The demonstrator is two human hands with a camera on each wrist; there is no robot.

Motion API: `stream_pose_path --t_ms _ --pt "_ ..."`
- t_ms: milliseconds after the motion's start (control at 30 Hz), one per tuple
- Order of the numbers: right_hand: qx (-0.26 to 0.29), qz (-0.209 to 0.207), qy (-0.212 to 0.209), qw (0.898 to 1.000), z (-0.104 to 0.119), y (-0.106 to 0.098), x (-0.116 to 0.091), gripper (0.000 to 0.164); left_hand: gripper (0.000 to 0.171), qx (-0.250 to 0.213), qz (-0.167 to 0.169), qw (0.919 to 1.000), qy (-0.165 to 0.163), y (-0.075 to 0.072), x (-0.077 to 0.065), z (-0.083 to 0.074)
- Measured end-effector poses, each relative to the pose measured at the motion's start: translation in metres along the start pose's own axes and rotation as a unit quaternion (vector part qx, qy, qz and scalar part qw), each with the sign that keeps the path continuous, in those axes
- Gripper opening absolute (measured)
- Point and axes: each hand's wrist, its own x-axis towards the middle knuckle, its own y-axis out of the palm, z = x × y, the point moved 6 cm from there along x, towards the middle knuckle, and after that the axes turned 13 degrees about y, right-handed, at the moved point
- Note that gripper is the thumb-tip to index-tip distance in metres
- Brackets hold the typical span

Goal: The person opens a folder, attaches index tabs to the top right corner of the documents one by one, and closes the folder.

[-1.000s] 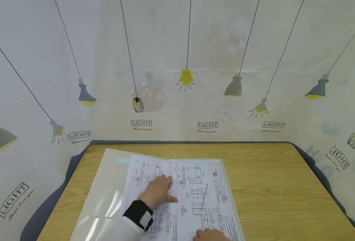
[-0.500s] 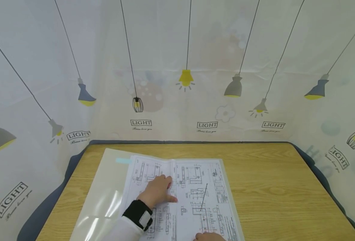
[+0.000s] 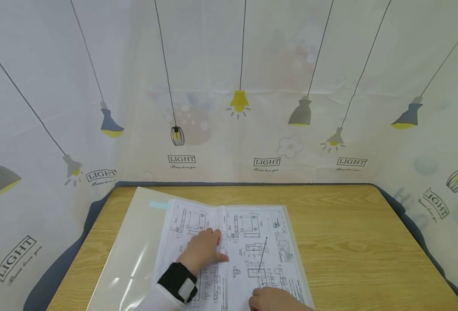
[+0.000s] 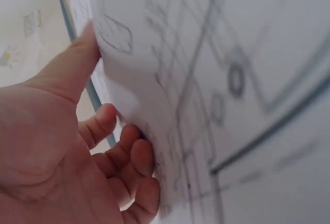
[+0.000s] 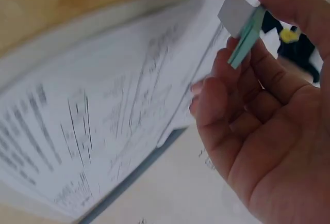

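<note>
An open clear-covered file of technical drawings (image 3: pixel 248 255) lies on the table. My left hand (image 3: pixel 200 250) rests on its left page beside the centre fold, thumb pointing to the right page. In the left wrist view the fingers (image 4: pixel 139 157) bend loosely against the paper with nothing held. My right hand (image 3: pixel 273 299) is low over the right page, partly cut off by the frame. Seen from the right wrist, its thumb and fingers pinch a small teal strip pad (image 5: pixel 246 41) with a white square flap (image 5: pixel 236 12), like sticky tabs.
A pale translucent cover (image 3: pixel 135 242) spreads to the left of the pages, with a light-blue strip (image 3: pixel 158 204) near its top. The wooden table (image 3: pixel 368 246) extends to the right. A lamp-patterned curtain (image 3: pixel 221 129) hangs behind the table.
My right hand has come further into view over the right page. The left hand has stayed nearly still, and the pale cover's top corner sits slightly higher.
</note>
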Motion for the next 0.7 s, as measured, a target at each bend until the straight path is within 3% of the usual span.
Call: stream_pose_path --t_ms 100,233,367,433,533,633,700 --pt "0.041 -0.009 0.049 0.998 -0.012 -0.017 -0.001 0.031 0.047 0.017 -0.001 0.9998 0.008 0.002 -0.003 -0.005" --pt "0.04 -0.039 0.063 0.996 -0.019 -0.04 -0.005 0.019 0.048 0.02 0.003 0.9995 0.025 -0.002 -0.013 -0.018" --pt "0.044 -0.09 0.082 0.992 -0.021 -0.062 -0.011 0.016 0.058 -0.012 -0.004 0.9979 0.063 -0.005 -0.028 -0.035" --pt "0.039 -0.127 0.077 0.988 -0.021 -0.071 -0.013 0.017 0.06 -0.051 -0.015 0.9946 0.089 -0.005 -0.038 -0.043" --pt "0.031 -0.177 0.071 0.981 -0.02 -0.082 -0.016 0.018 0.059 -0.137 -0.053 0.9798 0.135 -0.006 -0.05 -0.054" --pt "0.027 -0.219 0.062 0.973 -0.019 -0.09 -0.018 0.019 0.052 -0.221 -0.123 0.951 0.177 -0.011 -0.061 -0.063" --pt "0.026 -0.236 0.061 0.969 -0.019 -0.094 -0.019 0.02 0.046 -0.249 -0.17 0.9329 0.196 -0.015 -0.067 -0.069"
